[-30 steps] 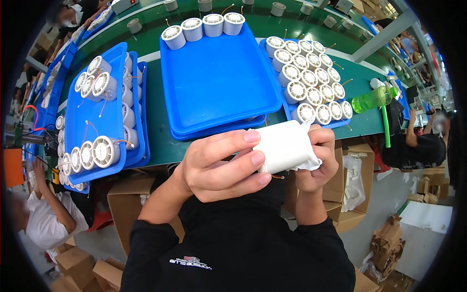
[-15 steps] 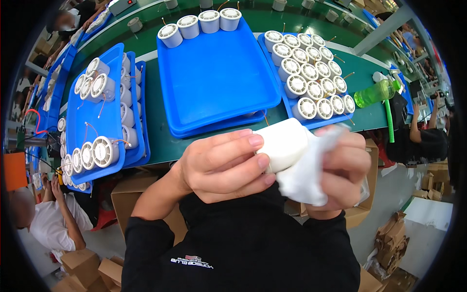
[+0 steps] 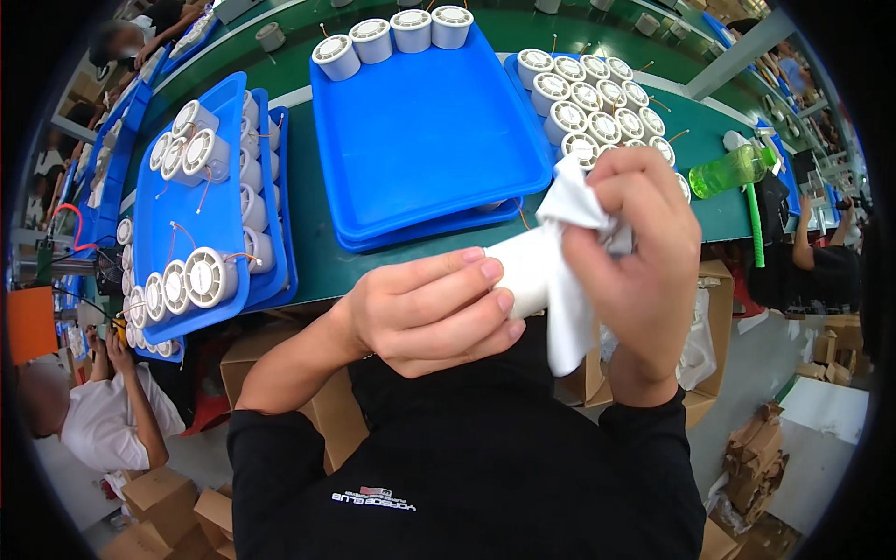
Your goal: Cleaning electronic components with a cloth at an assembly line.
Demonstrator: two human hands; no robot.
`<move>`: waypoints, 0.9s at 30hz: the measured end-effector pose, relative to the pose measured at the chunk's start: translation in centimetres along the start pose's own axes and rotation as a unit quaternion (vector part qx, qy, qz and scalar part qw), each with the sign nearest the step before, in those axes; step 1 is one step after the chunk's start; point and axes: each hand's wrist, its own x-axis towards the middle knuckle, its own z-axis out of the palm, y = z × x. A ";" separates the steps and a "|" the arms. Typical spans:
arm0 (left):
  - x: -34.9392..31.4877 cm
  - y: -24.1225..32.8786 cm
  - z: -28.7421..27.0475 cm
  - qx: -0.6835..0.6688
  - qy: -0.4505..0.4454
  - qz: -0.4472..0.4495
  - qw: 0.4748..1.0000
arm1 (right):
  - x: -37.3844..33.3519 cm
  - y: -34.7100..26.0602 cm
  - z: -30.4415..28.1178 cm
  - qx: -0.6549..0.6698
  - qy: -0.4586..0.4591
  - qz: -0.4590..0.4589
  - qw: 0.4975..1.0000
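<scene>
White cloth (image 3: 567, 322) against cylindrical housing (image 3: 525, 273), mid-frame.
Left hand (image 3: 420, 313) grips the housing, seemingly for steadiness; right hand (image 3: 644, 257) pinches the cloth.

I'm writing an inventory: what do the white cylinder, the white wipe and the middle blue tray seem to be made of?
White cylinder in the left hand: probably satin plastic; smooth, evenly white.
White wipe in the right hand: matte cloth or perhaps paper; it folds and hangs.
Middle blue tray: likely moulded plastic, slightly shiny; rounded corners, uniform colour.
</scene>
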 end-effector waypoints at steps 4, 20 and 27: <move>0.3 0.3 -0.8 0.026 0.018 -0.005 0.999 | -0.1 2.3 -0.3 -0.026 0.039 0.029 0.999; 1.2 -19.1 1.1 0.198 -0.361 -0.592 0.692 | -8.2 4.3 3.1 0.243 -0.055 0.135 0.959; -1.7 -20.8 0.5 0.343 -0.284 -0.626 0.640 | -9.7 4.8 4.1 0.276 -0.092 0.151 0.945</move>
